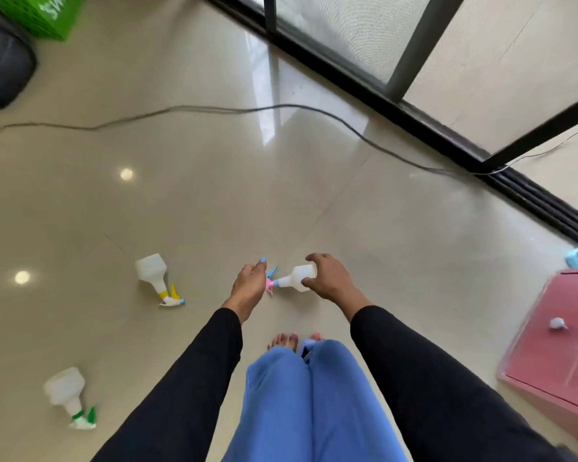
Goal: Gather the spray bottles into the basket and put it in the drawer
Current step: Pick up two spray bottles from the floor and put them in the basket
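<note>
Head view: floor scene
Right hand (pixel 327 278): grips pink-nozzle spray bottle (pixel 297 277)
Left hand (pixel 249 285): seemingly pinches its trigger — partly hidden
Floor (pixel 214 195): yellow-nozzle bottle (pixel 154 275), green-nozzle bottle (pixel 65 391) — lying down

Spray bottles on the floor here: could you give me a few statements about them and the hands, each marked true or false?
1. The right hand holds a white spray bottle by its body. True.
2. Two other bottles, the yellow-trigger bottle and the green-trigger bottle, stand upright. False: both lie on their sides on the floor.
3. The left hand is at the held bottle's pink and blue trigger. True.
4. A red cable crosses the floor. False: the cable is dark.
</note>
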